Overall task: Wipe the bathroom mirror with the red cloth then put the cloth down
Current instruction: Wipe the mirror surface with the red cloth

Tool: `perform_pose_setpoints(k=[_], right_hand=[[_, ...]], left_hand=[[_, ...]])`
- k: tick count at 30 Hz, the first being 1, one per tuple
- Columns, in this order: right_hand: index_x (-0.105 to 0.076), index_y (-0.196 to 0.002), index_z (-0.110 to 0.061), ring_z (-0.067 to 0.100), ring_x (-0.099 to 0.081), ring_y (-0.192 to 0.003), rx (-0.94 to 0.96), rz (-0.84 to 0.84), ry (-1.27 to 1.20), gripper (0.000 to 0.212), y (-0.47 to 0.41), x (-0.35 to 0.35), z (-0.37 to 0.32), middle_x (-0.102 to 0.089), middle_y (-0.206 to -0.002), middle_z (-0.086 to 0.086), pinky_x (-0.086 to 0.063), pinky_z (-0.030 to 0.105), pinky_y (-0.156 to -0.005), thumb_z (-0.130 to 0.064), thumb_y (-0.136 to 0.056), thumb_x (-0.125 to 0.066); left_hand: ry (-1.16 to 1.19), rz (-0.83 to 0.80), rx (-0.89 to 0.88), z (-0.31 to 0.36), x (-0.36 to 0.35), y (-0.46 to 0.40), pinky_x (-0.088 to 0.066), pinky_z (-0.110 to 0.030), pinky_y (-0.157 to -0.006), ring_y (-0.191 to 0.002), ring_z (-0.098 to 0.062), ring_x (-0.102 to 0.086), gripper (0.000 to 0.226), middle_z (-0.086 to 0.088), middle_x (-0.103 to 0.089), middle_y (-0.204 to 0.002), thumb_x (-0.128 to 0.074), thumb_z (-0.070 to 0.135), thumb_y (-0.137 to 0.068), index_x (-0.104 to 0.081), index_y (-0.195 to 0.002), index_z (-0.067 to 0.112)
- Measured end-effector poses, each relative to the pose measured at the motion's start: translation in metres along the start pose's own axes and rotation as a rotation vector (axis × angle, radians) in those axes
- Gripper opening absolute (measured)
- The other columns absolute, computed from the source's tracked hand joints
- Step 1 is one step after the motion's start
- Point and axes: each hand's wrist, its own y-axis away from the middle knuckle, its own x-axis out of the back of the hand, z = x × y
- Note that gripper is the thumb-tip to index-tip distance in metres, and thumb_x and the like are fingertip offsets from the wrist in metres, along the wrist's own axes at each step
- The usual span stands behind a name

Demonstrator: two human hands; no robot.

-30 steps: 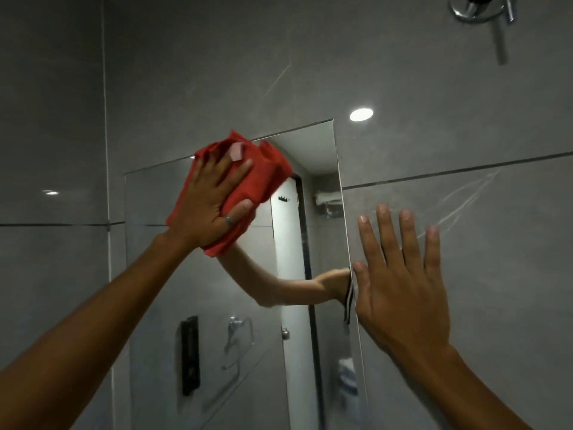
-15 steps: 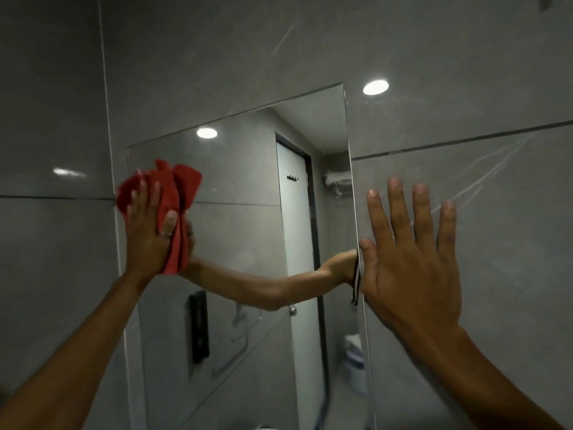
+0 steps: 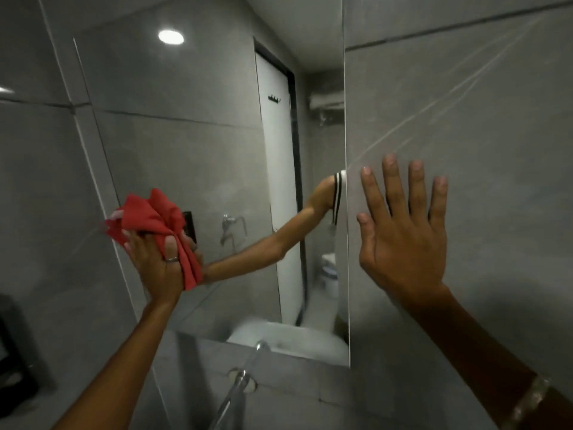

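The frameless mirror (image 3: pixel 192 144) hangs on the grey tiled wall, filling the middle of the view. My left hand (image 3: pixel 156 265) presses the bunched red cloth (image 3: pixel 155 218) against the mirror's lower left part, close to its left edge. A ring shows on one finger of that hand. My right hand (image 3: pixel 403 231) lies flat with fingers spread on the grey wall just right of the mirror's right edge, holding nothing. My arm and the cloth are reflected in the glass.
A chrome tap (image 3: pixel 242 377) sticks out of the wall below the mirror's bottom edge. A dark object (image 3: pixel 15 361) stands at the lower left. The mirror reflects a white door, a towel ring and a toilet. A bracelet (image 3: pixel 527 401) sits on my right wrist.
My left hand has swept the cloth from the mirror's upper middle to its left edge and then down to the lower left. The view has tilted downward. My right hand stays on the wall.
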Motion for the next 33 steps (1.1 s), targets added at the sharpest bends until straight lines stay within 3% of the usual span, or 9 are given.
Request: perform_pose_setpoints(k=[3,7,11,14,19,22,25,28,33], right_hand=[[-0.013,-0.170,-0.023,0.027,0.012,-0.165,0.017,-0.001,0.028,0.067,0.040,-0.006,0.001,-0.005,-0.178,0.007,0.003,0.054,-0.134,-0.045,-0.111,-0.031],[-0.024,-0.169,-0.021,0.030,0.005,-0.166,0.032,0.011,0.077,0.067,0.075,-0.009,0.003,-0.016,-0.175,0.010,-0.003,0.056,-0.134,-0.040,-0.107,-0.043],[-0.017,-0.169,-0.023,0.028,0.012,-0.166,0.029,0.000,0.064,0.068,0.080,-0.011,0.002,-0.005,-0.175,0.006,0.003,0.055,-0.134,-0.042,-0.107,-0.037],[-0.020,-0.170,-0.023,0.028,0.010,-0.165,0.026,-0.003,0.062,0.067,0.079,-0.012,0.001,-0.005,-0.176,0.006,0.003,0.055,-0.134,-0.042,-0.107,-0.037],[-0.024,-0.169,-0.022,0.036,-0.019,-0.162,0.042,0.043,0.061,0.067,0.075,-0.003,0.000,-0.015,-0.173,0.009,-0.008,0.057,-0.133,-0.038,-0.107,-0.044],[-0.030,-0.167,-0.024,0.029,-0.015,-0.164,0.036,0.025,-0.053,0.066,0.071,0.007,0.002,-0.020,-0.174,0.005,-0.009,0.053,-0.134,-0.025,-0.103,-0.050],[-0.041,-0.163,-0.022,0.027,-0.018,-0.165,0.032,-0.099,-0.191,0.070,0.067,0.026,0.014,-0.027,-0.175,0.003,-0.004,0.043,-0.135,-0.012,-0.095,-0.051],[-0.051,-0.155,-0.015,0.022,-0.031,-0.159,0.024,-0.193,-0.340,0.064,0.060,0.050,0.033,-0.046,-0.166,0.006,-0.006,0.028,-0.132,-0.009,-0.091,-0.047],[-0.057,-0.150,-0.013,0.007,-0.035,-0.155,-0.055,-0.329,-0.562,0.052,0.048,0.074,0.047,-0.054,-0.159,0.000,-0.024,0.023,-0.127,-0.009,-0.100,-0.046]], left_hand=[[0.025,-0.170,-0.056,-0.032,-0.008,0.046,-0.043,-0.064,-0.106,-0.118,-0.054,-0.058,0.077,-0.035,-0.059,-0.126,-0.039,0.059,-0.099,-0.050,-0.134,-0.009],[0.073,-0.107,0.037,-0.065,-0.006,0.084,-0.030,-0.069,-0.118,-0.138,-0.065,-0.038,0.093,-0.043,-0.032,-0.155,-0.038,0.061,-0.101,-0.023,-0.157,-0.012],[0.184,0.121,0.299,-0.072,-0.011,0.094,-0.028,-0.021,-0.121,-0.138,-0.041,-0.046,0.071,-0.031,-0.044,-0.150,-0.037,0.042,-0.106,-0.038,-0.146,-0.016],[0.245,0.093,0.349,-0.046,-0.030,0.126,-0.047,-0.042,-0.102,-0.118,-0.054,-0.055,0.071,-0.041,-0.053,-0.130,-0.036,0.045,-0.102,-0.049,-0.129,-0.020],[-0.041,0.023,0.089,0.053,-0.065,0.207,-0.030,-0.062,-0.119,-0.134,-0.056,-0.046,0.079,-0.040,-0.049,-0.144,-0.027,0.060,-0.105,-0.050,-0.136,-0.009],[-0.089,-0.114,0.002,0.125,-0.080,0.251,-0.007,-0.047,-0.132,-0.146,-0.055,-0.035,0.095,-0.038,-0.039,-0.155,-0.018,0.072,-0.100,-0.048,-0.148,-0.004],[-0.110,-0.214,-0.280,0.169,-0.084,0.276,0.002,-0.041,-0.132,-0.154,-0.041,-0.026,0.087,-0.018,-0.023,-0.168,-0.021,0.069,-0.100,-0.014,-0.166,0.013],[-0.136,-0.167,-0.485,0.193,-0.083,0.246,-0.002,-0.046,-0.130,-0.152,-0.036,-0.025,0.075,-0.005,-0.017,-0.169,-0.023,0.064,-0.103,-0.002,-0.166,0.031],[-0.065,-0.047,-0.501,0.280,-0.070,0.120,0.006,-0.050,-0.131,-0.160,-0.021,0.016,0.075,-0.004,0.002,-0.174,-0.020,0.065,-0.105,0.017,-0.162,0.032]])
